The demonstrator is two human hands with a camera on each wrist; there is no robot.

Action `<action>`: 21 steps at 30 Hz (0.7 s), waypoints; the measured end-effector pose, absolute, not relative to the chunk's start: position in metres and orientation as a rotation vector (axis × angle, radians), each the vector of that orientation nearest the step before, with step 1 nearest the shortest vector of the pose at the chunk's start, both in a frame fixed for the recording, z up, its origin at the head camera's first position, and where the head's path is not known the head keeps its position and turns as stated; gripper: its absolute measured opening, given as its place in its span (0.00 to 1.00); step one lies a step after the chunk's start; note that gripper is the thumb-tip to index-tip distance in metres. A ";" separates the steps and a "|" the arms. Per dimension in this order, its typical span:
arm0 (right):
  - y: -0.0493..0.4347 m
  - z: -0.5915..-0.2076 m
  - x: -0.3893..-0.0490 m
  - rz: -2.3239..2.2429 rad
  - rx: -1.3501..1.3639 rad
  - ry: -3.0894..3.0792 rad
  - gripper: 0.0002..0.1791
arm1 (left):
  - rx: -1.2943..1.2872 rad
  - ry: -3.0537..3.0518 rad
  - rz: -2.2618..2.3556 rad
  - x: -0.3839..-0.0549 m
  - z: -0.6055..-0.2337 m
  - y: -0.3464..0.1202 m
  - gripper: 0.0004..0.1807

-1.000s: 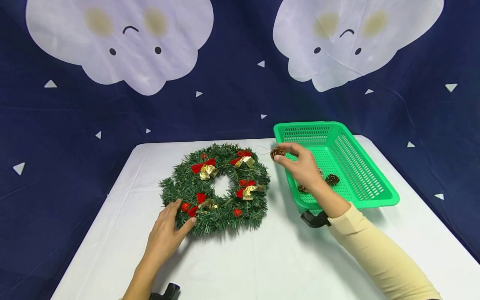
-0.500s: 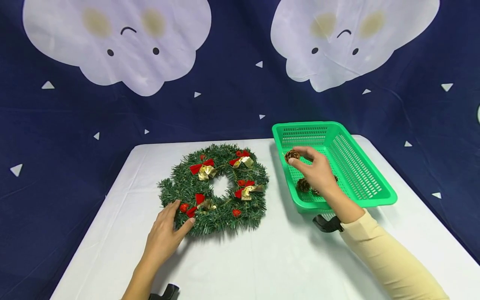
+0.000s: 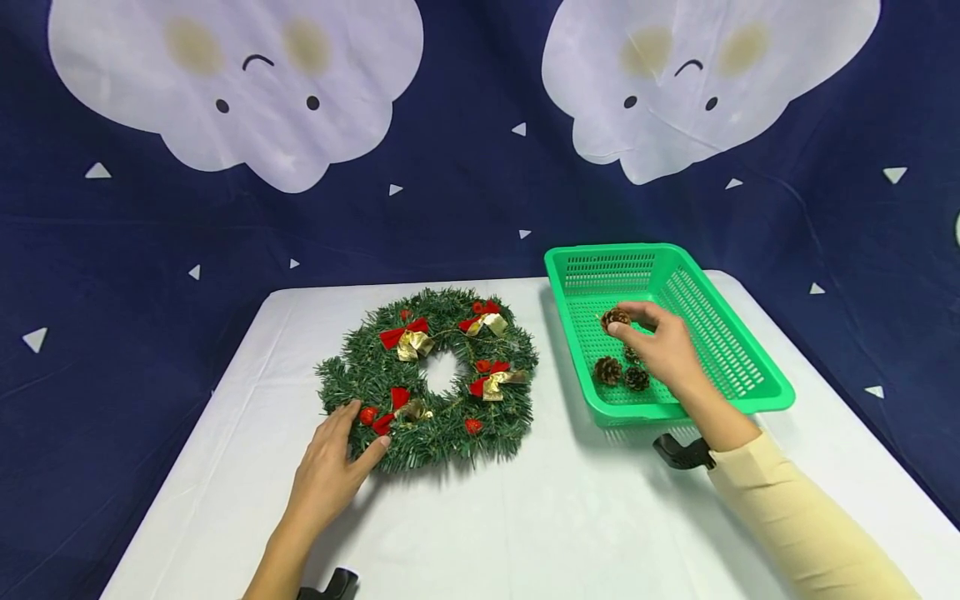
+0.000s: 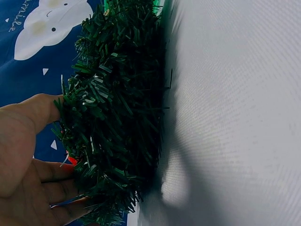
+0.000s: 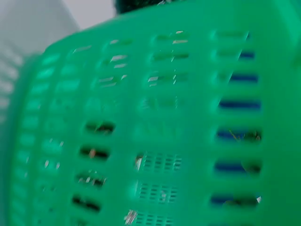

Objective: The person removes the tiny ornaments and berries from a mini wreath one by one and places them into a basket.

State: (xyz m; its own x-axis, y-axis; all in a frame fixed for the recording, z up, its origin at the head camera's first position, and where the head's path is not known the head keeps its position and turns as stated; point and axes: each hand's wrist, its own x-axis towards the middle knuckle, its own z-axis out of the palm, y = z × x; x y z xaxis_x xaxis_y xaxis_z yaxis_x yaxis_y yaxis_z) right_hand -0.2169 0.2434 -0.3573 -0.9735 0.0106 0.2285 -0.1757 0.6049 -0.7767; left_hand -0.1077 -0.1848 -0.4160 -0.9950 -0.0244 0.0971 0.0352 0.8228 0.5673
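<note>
Over the inside of a green plastic basket (image 3: 558,333), my right hand (image 3: 663,348) pinches a pine cone (image 3: 615,318) between thumb and fingers. Several other pine cones (image 3: 607,370) lie on the basket floor below it. My left hand (image 3: 328,471) rests at the near left edge of a green wreath (image 3: 360,375), thumb and fingers spread. Red bows (image 3: 402,333) with gold ribbon and red berries decorate the wreath. In the left wrist view, thumb and fingers touch the wreath's bristly side. The right wrist view is filled by the basket's slotted wall (image 5: 127,136), which hides most of my right hand.
A white cloth covers the table (image 3: 480,525). Behind it hangs a dark blue curtain (image 3: 465,208) printed with white clouds. The basket stands at the table's back right, with a strip of cloth between it and the wreath.
My right hand has carried the pine cone rightward and toward me, from beside the basket's left rim to above its inside. My left hand and the wreath have stayed in place.
</note>
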 end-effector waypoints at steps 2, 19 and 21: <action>0.249 -0.358 -0.216 1.306 0.131 -2.636 0.29 | -0.005 -2.908 -0.905 -0.108 -0.416 -0.185 0.42; 0.278 -0.366 -0.225 1.201 0.111 -2.745 0.30 | -0.009 -2.907 -0.898 -0.108 -0.416 -0.185 0.43; 0.282 -0.367 -0.226 1.177 0.119 -2.760 0.29 | -0.010 -2.906 -0.899 -0.108 -0.416 -0.185 0.43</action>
State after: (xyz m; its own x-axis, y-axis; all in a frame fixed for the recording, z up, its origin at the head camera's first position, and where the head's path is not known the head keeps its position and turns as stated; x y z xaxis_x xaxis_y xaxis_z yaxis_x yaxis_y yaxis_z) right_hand -0.2260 0.2823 -0.3669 -0.9873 -0.0188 0.1576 -0.1267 0.6910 -0.7117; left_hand -0.1085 -0.1848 -0.4160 -0.9950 -0.0230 0.0970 0.0358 0.8256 0.5632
